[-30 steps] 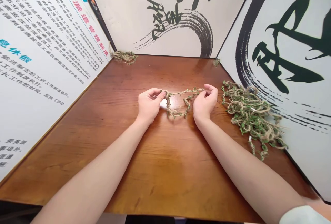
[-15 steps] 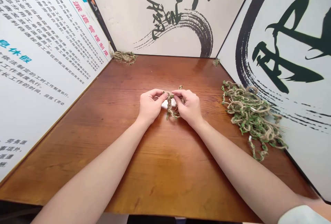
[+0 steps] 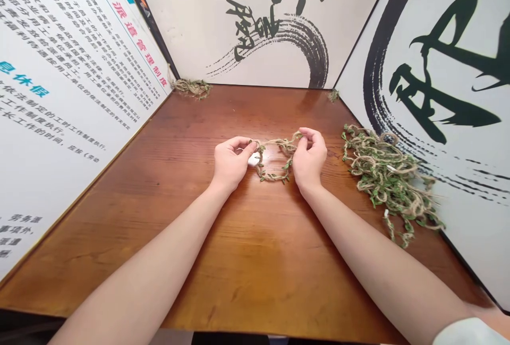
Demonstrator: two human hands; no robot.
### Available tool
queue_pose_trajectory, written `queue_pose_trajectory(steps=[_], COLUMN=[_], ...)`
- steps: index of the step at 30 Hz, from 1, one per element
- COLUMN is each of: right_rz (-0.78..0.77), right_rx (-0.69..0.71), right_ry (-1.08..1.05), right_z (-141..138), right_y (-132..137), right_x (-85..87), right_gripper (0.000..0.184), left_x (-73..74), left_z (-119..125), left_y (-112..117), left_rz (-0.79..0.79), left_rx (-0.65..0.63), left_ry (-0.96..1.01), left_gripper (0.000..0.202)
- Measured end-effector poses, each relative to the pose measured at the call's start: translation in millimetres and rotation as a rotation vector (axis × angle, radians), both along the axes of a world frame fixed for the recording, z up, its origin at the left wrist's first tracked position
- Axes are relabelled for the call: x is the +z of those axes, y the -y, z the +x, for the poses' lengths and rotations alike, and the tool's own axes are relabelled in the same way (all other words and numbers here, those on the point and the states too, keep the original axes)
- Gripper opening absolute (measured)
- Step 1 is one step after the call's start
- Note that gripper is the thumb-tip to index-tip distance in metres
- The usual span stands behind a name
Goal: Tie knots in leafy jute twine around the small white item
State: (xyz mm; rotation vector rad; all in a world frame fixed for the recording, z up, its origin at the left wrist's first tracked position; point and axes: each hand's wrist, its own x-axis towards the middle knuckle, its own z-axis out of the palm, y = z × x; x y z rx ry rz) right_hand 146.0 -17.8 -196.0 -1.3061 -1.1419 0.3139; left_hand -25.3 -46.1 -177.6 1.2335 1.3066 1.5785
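leafy twine (image 3: pixel 274 177) | tan w/ grn leaves | looped (roughly) | held btwn hands (image 3: pixel 231 163)

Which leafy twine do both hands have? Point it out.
The strand between the left hand and right hand, in their grip. The large heap at right, the bundle at far left and the small tuft at far right lie outside it.

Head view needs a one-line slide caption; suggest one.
Left hand and right hand hold leafy twine over a wooden table.

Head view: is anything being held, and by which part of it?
A leafy twine: the left hand pinches its loop at the upper left, the right hand at the upper right.
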Motion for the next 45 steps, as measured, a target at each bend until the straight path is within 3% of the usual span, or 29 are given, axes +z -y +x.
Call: queue_pose_trajectory(steps=[4,8,10,13,15,17,19,21,23,25,27,29,31,33,35,37,42,45], right_rz=[-0.052,0.035,0.177,0.318,0.282,0.179,0.098,0.103,0.176,0.255,0.313,0.267,0.034,-0.284,-0.524,-0.63,-0.588,-0.517], right_rx=[-0.173,-0.208,-0.121,0.177,0.493,0.723,0.711,0.504,0.283,0.194,0.303,0.569,0.834,0.983,0.999,0.98,1.022,1.0], right_ry=[-0.084,0.055,0.186,0.275,0.338,0.47,0.594,0.614,0.541,0.463,0.403,0.348,0.231,0.02,-0.234,-0.431,-0.745,-0.816], right_z=[4.0,-3.1,-7.9,-13.6,-16.2,-17.8,-17.9,-16.5,-14.5,-13.5,-14.8,-18.3,-23.0,-27.4,-30.7,-32.2,-28.8,-26.2], right_y=[-5.8,2.9,13.0,29.2,36.6,38.4,34.5,27.5,22.3,22.7,28.2,34.8,38.0,36.5,32.0,27.3,20.8,19.3], right_x=[-6.5,-1.4,7.5,19.9,22.4,19.6,14.2,9.9,9.9,14.5,20.8,24.8,24.7,22.3,20.8,21.6,25.9,23.6], right_gripper=[0.031,0.059,0.062,0.039,0.019,0.014,0.02,0.022,0.022,0.026,0.024,0.019,0.017,0.02,0.026,0.029,0.022,0.038], left_x=[-1.6,-4.6,-5.2,-5.9,-6.7,-7.2,-6.5,-4.4,-2.1,-1.1,-1.7,-2.9,-3.6,-3.0,-1.1,1.0,2.7,2.6], left_z=[-0.2,-0.9,-0.5,-0.3,-1.6,-4.5,-8.1,-10.6,-10.8,-9.0,-6.5,-4.8,-4.0,-3.4,-1.9,0.8,9.2,11.3], left_y=[-2.9,-6.7,-7.1,-6.8,-7.2,-8.6,-10.4,-11.6,-11.7,-10.8,-9.3,-7.8,-6.4,-4.6,-2.3,0.9,9.3,12.4], left_rz=[0.023,0.05,0.045,0.055,0.079,0.099,0.097,0.073,0.047,0.034,0.039,0.049,0.057,0.058,0.057,0.058,0.007,-0.057], left_rx=[0.085,0.16,0.157,0.156,0.173,0.206,0.248,0.278,0.28,0.251,0.214,0.192,0.194,0.201,0.185,0.151,0.01,-0.096], left_ry=[0.024,0.041,0.036,0.033,0.039,0.05,0.063,0.081,0.102,0.117,0.12,0.113,0.1,0.083,0.077,0.078,0.109,0.09], left_gripper=[0.017,0.015,0.014,0.012,0.012,0.012,0.011,0.011,0.011,0.012,0.013,0.015,0.015,0.016,0.017,0.017,0.023,0.026])
